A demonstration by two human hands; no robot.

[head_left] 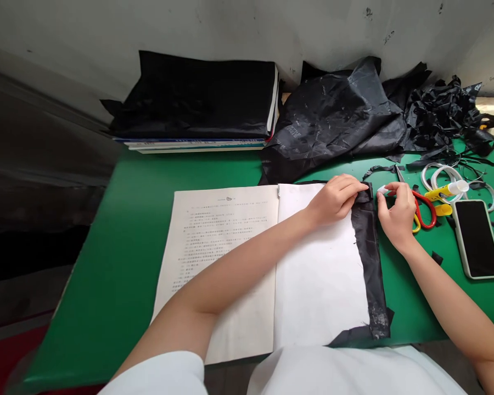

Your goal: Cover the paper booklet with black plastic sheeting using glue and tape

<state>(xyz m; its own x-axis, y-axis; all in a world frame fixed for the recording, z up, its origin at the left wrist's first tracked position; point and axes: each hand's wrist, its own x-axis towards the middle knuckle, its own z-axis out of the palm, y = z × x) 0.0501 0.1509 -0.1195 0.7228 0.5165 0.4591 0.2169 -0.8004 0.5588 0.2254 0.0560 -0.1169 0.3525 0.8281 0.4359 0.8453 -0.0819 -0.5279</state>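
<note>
The right hand [397, 213] pinches a small white piece [382, 190] in its fingertips just right of the top end of the black strip [370, 263]. The left hand [336, 198] presses bent fingers on that same end; a pinch cannot be confirmed. The strip lies along the right edge of the white page [319, 280] on the green counter [127, 230], with red scissors [427, 211] and a phone [477, 238] further right of the strip.

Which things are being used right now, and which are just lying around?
In use: left hand on the black strip; right hand holding a small white thing; white page.
Lying about: scissors, glue bottle, phone, white cable, black scraps, book stack.
</note>
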